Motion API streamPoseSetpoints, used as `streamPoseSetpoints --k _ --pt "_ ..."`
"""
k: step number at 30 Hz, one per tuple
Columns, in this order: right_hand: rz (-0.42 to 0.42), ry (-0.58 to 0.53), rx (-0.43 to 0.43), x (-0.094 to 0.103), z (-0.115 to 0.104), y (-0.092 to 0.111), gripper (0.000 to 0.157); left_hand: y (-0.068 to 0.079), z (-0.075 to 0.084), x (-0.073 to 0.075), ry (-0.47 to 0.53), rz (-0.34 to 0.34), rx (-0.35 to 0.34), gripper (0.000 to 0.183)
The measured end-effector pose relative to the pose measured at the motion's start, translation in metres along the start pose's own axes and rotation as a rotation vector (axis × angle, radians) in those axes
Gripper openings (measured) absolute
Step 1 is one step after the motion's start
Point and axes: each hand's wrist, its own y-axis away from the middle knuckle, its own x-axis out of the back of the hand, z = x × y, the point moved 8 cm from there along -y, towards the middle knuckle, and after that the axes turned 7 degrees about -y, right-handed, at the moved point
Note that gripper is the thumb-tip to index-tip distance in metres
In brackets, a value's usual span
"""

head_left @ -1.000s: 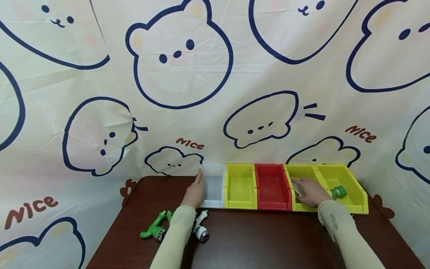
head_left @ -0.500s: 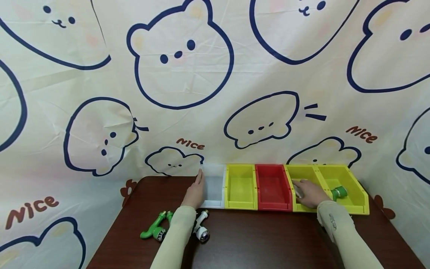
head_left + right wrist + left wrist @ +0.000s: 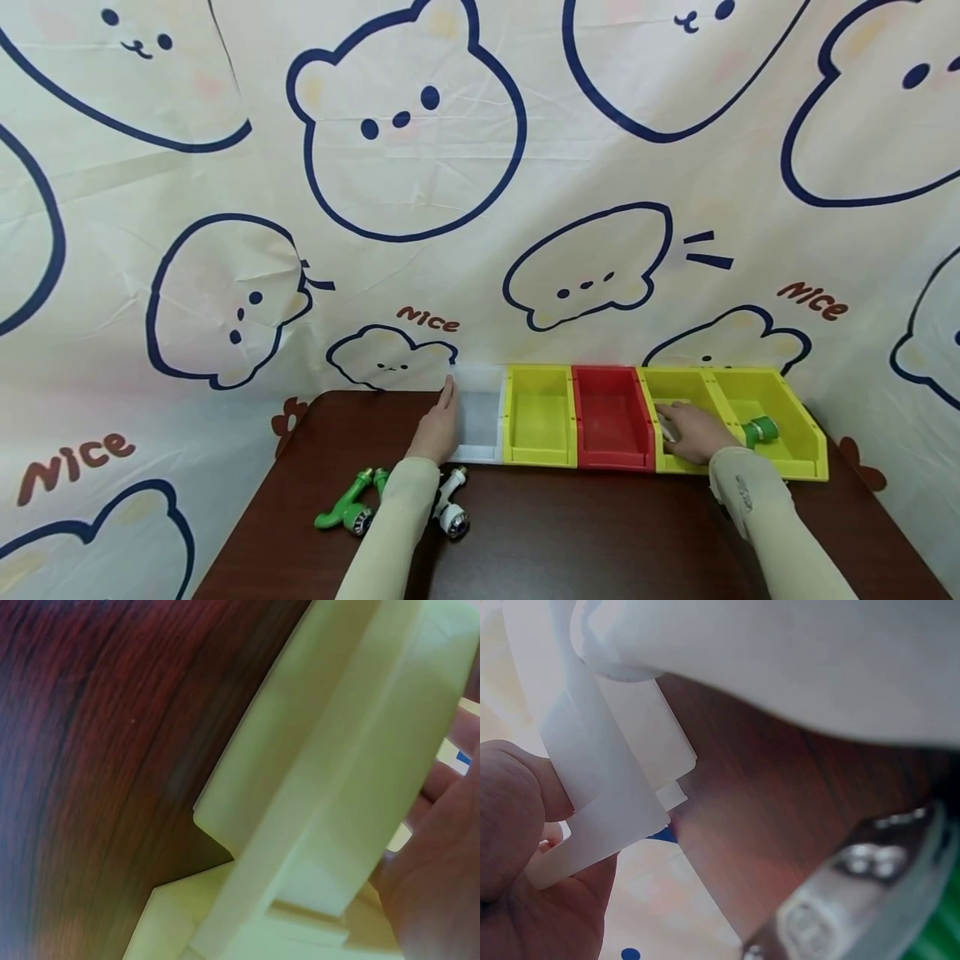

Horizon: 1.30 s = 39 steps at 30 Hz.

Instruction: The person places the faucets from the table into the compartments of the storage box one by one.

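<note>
In the head view my left hand rests at the left side of the white bin. The left wrist view shows its thumb and fingers on opposite sides of the white bin wall, pinching it. My right hand reaches into the yellow bin right of the red one. A pale grey-white thing shows beside its fingers; its grip on that cannot be told. In the right wrist view the fingers lie beyond a yellow bin wall. A green tap lies in the end yellow bin.
Between the hands stand another yellow bin and a red bin, side by side in the row. A green tap and a white tap lie on the dark table; another green piece is partly behind my left forearm.
Both hands keep their places on the bins. The whole head view has shifted slightly, with everything a little further right.
</note>
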Motion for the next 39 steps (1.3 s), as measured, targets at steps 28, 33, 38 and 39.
streamPoseSetpoints --k 28,33,38,39 --pt "-0.026 -0.021 -0.066 -0.0006 0.0013 0.0037 0.084 0.0001 0.0008 0.0021 -0.012 0.024 -0.003 0.082" --pt "-0.025 -0.016 -0.056 -0.0008 0.0009 0.0039 0.085 0.0006 0.0010 0.0013 -0.004 0.011 -0.003 0.082" --pt "-0.009 -0.016 -0.035 -0.0003 -0.0010 0.0061 0.084 0.0002 0.0008 0.0003 -0.004 -0.001 -0.004 0.082" --pt "-0.002 -0.020 -0.029 -0.0002 -0.0014 0.0069 0.084 0.0000 0.0003 0.0001 -0.001 -0.006 -0.003 0.082"
